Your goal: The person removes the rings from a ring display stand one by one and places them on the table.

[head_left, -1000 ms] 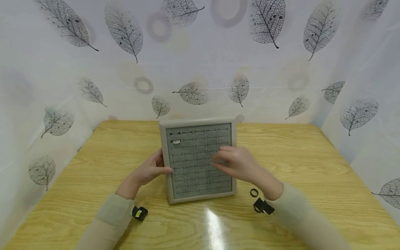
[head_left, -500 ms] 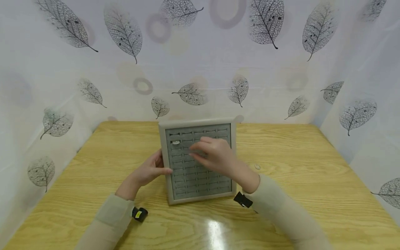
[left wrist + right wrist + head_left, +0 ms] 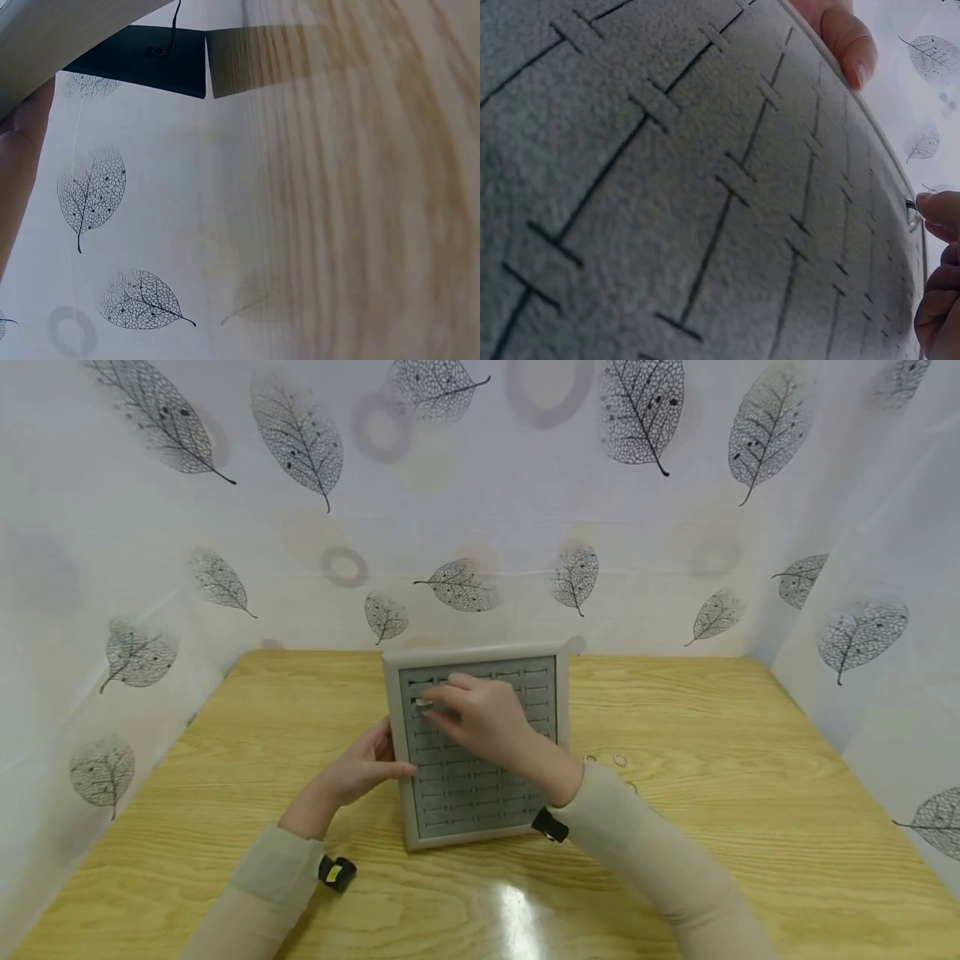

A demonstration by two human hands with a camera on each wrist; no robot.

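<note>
A ring display board (image 3: pixel 480 793), grey padded with slots and a pale frame, stands tilted on the table. My left hand (image 3: pixel 354 768) grips its left edge, thumb on the front and fingers behind. My right hand (image 3: pixel 480 714) is at the upper left slots, thumb and index finger pinching a silver ring (image 3: pixel 423 702) in the second row. In the right wrist view, the right fingertips (image 3: pixel 934 206) meet the ring (image 3: pixel 913 217) near the board's edge. The left wrist view shows the frame's underside (image 3: pixel 60 37) and part of the left hand (image 3: pixel 22 165).
Several loose rings (image 3: pixel 620 760) lie on the wooden table (image 3: pixel 712 718) right of the board, partly behind the right forearm. A dark panel (image 3: pixel 150 60) stands behind the board. A leaf-print curtain (image 3: pixel 480 510) surrounds the table.
My right hand has moved left and up across the board, to the silver ring. Loose rings behind the right arm have come into view. The left hand and board have stayed put.
</note>
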